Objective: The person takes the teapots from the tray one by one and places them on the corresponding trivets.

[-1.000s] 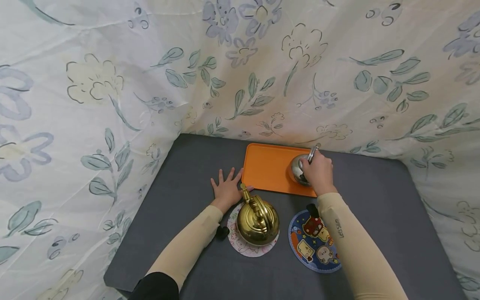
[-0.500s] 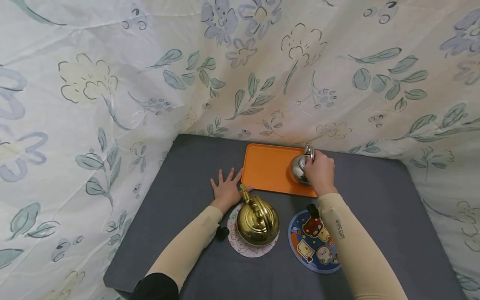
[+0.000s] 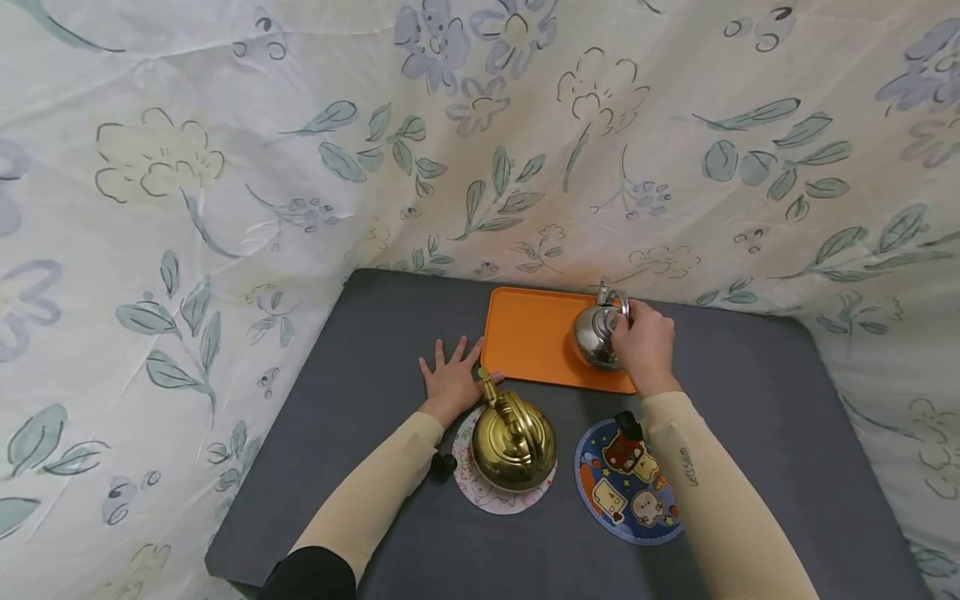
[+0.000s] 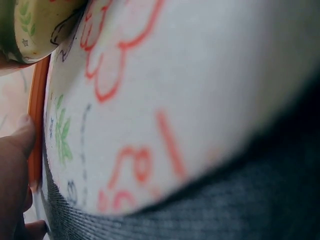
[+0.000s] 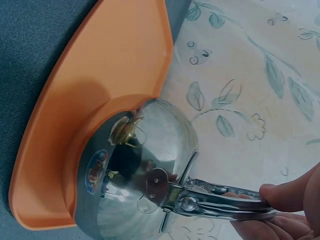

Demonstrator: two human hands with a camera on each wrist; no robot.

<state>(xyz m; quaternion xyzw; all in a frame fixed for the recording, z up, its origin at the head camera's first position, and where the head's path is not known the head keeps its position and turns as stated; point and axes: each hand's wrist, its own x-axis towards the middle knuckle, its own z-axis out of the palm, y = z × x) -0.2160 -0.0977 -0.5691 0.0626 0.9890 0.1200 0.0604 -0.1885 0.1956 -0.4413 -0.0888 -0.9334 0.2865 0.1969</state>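
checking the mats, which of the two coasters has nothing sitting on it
The blue cartoon coaster, near the right forearm, is bare. The white coaster beside it carries the gold kettle; the silver kettle is over the orange tray.

Your right hand (image 3: 641, 346) grips the silver kettle (image 3: 595, 337) by its handle, over the right end of the orange tray (image 3: 528, 337). Your left hand (image 3: 450, 379) lies flat on the grey table (image 3: 360, 400), fingers spread, thumb touching the tray's left edge. Gold kettle (image 3: 513, 437) sits on a white mat (image 3: 487, 492) just behind that hand. Blue cartoon mat (image 3: 626, 487) is beside it, partly under your right forearm. Floral sheet (image 3: 300, 150) backs the table.
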